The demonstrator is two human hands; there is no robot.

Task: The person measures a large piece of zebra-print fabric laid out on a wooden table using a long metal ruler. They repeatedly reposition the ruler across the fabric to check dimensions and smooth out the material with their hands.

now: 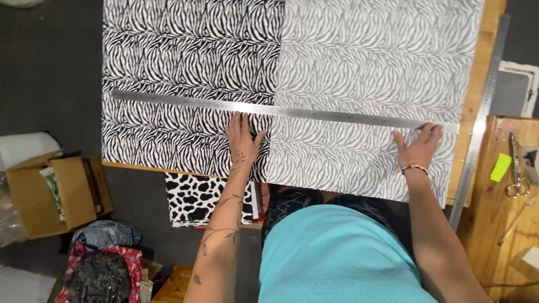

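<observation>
1. Steel ruler (pixel 283 111), long and thin, lies across the middle of the frame on zebra-striped fabric (pixel 191 62), running from centre left to centre right with a slight downward tilt.
2. The fabric covers a wooden desk (pixel 476 90); its left half is bold black and white, its right half paler grey.
3. The left hand (pixel 242 140) lies flat on the fabric just below the ruler at centre frame, fingers spread and straight, fingertips touching the ruler's lower edge, gripping nothing.
4. The right hand (pixel 419 147), with a bracelet at the wrist, presses flat near the ruler's right end, fingers open and reaching its edge, holding nothing.
5. A second ruler (pixel 482 115) runs down the desk's right edge.
6. Scissors (pixel 516 168) lie on a wooden surface at far right.
7. A cardboard box (pixel 53 191) sits on the floor at lower left.
</observation>
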